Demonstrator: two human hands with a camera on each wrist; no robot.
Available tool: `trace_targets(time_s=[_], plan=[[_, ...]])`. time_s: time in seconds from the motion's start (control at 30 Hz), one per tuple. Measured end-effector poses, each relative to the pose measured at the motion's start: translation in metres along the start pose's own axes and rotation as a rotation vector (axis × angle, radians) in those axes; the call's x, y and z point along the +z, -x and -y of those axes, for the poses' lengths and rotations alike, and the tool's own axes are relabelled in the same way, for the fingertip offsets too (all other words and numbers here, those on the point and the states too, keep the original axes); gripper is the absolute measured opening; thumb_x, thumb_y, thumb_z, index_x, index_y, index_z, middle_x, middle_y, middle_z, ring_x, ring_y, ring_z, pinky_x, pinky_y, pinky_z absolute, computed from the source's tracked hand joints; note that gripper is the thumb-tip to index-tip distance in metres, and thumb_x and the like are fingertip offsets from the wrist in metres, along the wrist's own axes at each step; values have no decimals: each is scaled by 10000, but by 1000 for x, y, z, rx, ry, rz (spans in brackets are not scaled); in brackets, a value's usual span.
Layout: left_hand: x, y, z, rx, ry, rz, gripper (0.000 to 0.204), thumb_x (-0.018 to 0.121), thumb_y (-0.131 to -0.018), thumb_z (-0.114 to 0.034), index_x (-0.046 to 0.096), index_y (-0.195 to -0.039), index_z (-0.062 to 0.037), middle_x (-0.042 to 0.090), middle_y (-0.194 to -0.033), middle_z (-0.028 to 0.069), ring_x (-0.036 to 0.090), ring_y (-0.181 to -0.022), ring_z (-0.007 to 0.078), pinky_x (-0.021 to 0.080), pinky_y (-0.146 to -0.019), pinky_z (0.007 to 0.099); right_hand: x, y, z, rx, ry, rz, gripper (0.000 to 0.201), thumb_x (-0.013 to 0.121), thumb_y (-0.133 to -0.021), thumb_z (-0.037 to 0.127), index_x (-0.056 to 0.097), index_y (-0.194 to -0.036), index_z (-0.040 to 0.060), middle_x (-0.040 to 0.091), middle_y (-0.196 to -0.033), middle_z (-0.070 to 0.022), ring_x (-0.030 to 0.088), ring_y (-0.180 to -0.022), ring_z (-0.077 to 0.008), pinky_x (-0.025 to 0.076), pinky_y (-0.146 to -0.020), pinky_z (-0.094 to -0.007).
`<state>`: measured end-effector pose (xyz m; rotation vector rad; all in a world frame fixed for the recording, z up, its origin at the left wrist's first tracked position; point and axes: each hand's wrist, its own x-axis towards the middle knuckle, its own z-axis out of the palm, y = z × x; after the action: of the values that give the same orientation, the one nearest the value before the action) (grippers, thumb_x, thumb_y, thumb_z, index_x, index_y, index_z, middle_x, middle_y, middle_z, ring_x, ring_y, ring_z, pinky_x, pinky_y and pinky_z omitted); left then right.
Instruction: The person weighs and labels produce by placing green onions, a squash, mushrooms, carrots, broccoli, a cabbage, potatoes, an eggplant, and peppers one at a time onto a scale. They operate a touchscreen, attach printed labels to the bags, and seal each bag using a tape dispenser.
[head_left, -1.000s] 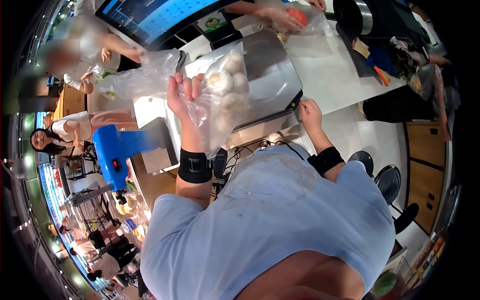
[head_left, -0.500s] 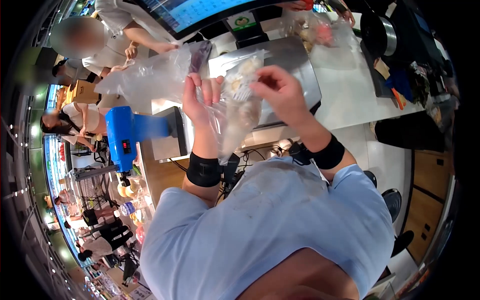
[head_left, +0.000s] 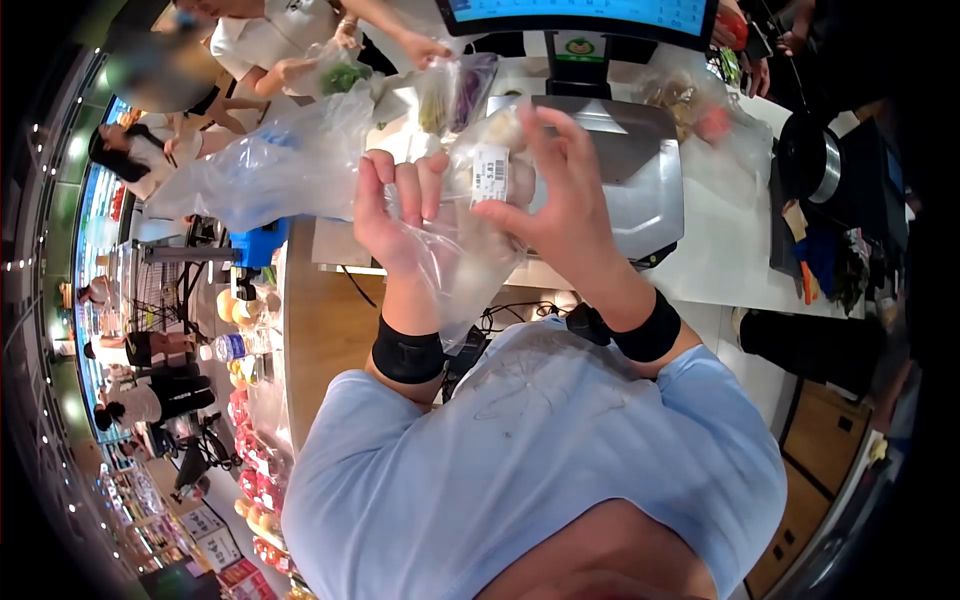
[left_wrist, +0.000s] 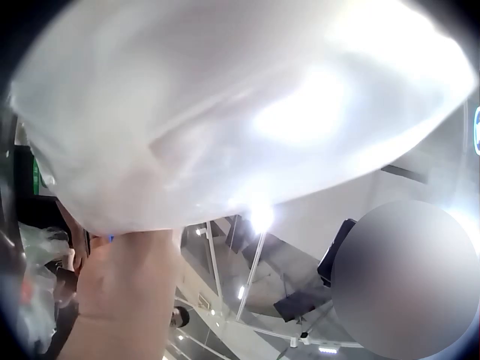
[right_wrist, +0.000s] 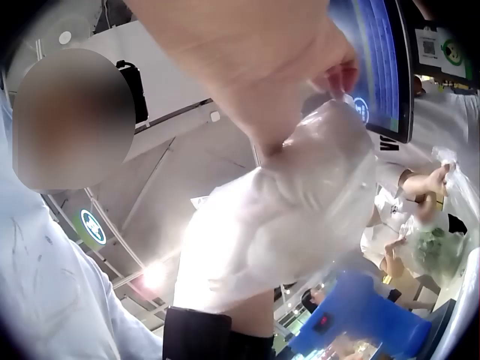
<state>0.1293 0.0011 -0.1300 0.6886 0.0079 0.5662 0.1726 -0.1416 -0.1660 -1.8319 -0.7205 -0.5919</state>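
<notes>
A clear plastic bag point(head_left: 465, 270) of white round bulbs hangs in front of the metal scale. My left hand point(head_left: 395, 215) grips the bag's gathered plastic with curled fingers. On the bag's upper part is a white printed label point(head_left: 490, 176). My right hand point(head_left: 572, 195) is spread over the bag, its thumb at the label's lower edge and its fingers near the top. Cloudy plastic point(left_wrist: 247, 112) fills much of the left wrist view. In the right wrist view, my right hand point(right_wrist: 247, 64) touches the bag point(right_wrist: 285, 217).
The scale point(head_left: 645, 190) sits on the white counter point(head_left: 735, 240) below a screen point(head_left: 590, 14). A bag with purple and green produce point(head_left: 468, 90) lies at its left. Another person's hand point(head_left: 425, 48) reaches there. More bagged produce point(head_left: 705, 115) is at the right.
My right hand came from the scale's edge to the bag, and its fingers have spread. The label now shows flat on the bag. The head view has turned, bringing the scale further right.
</notes>
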Motion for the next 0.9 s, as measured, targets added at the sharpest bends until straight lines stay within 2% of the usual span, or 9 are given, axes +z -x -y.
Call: trace_targets(time_s=[0.17, 0.23, 0.37, 0.47, 0.63, 0.7, 0.77, 0.83, 0.9], plan=[[-24, 7, -18, 5, -16, 60, 371, 346, -992, -342, 347, -685, -133, 256, -415, -6, 287, -417, 128, 436, -817, 344, 29, 12, -11, -255, 59, 186, 753, 742, -718, 333, 423, -1359, 97, 359, -1369, -191, 400, -1236, -343, 384, -969, -427], [-32, 6, -27, 21, -18, 155, 405, 329, -994, -371, 325, -664, -137, 263, -418, -2, 297, -426, 126, 418, -808, 347, 61, 30, -24, 481, -902, 238, 679, 706, -781, 293, 416, -1339, 33, 425, -1328, -144, 405, -1248, -276, 381, -982, -420], [-33, 9, -33, -44, -6, 232, 377, 362, -983, -247, 422, -644, -93, 389, -464, 35, 436, -501, 182, 424, -798, 342, 73, 32, -27, 728, -1150, 444, 596, 704, -796, 290, 468, -1278, 30, 505, -1237, -90, 473, -1171, -255, 397, -969, -389], [-47, -2, -63, 408, -1429, 246, 312, 496, -773, 2, 609, -1061, 31, 626, -852, 107, 605, -871, 240, 442, -810, 290, 80, 36, -24, 899, -1316, 627, 542, 703, -806, 288, 502, -1237, 27, 558, -1176, -53, 519, -1119, -241, 407, -959, -369], [-49, 5, -100, 229, -1384, -76, 230, 541, -789, -18, 627, -1003, -8, 633, -886, 57, 601, -819, 199, 465, -754, 282, 44, 24, 4, -808, -612, 352, 424, 699, -773, 369, 605, -1076, 88, 593, -1054, -90, 586, -960, -270, 467, -830, -351], [-36, 14, -130, -275, -1097, -254, 245, 574, -822, -132, 588, -1048, -39, 630, -905, 33, 594, -767, 116, 472, -581, 273, 39, 27, 3, -778, -745, 351, 407, 703, -760, 356, 614, -1051, 85, 606, -1025, -87, 596, -934, -272, 472, -814, -357], [-26, 27, -136, -242, -1114, -195, 197, 579, -828, -149, 590, -994, -45, 613, -831, -7, 581, -675, 123, 439, -509, 269, 40, 17, -6, -582, -706, 302, 354, 714, -731, 288, 633, -996, 69, 626, -945, -87, 614, -844, -277, 491, -764, -369], [-65, 10, -153, 292, -1758, 639, 165, 581, -829, -155, 593, -951, -46, 596, -806, -4, 581, -629, 139, 447, -508, 258, 70, -18, -2, -213, -785, 399, 401, 733, -693, 162, 610, -1034, -11, 617, -927, -108, 603, -855, -276, 482, -780, -355], [-39, 31, -149, 146, -1569, 260, 128, 571, -841, -144, 595, -912, -41, 591, -800, 29, 576, -595, 152, 456, -507, 262, 109, -54, 11, -394, -728, 682, 506, 753, -694, 167, 578, -1140, 5, 584, -1102, -144, 572, -999, -271, 446, -859, -289]])
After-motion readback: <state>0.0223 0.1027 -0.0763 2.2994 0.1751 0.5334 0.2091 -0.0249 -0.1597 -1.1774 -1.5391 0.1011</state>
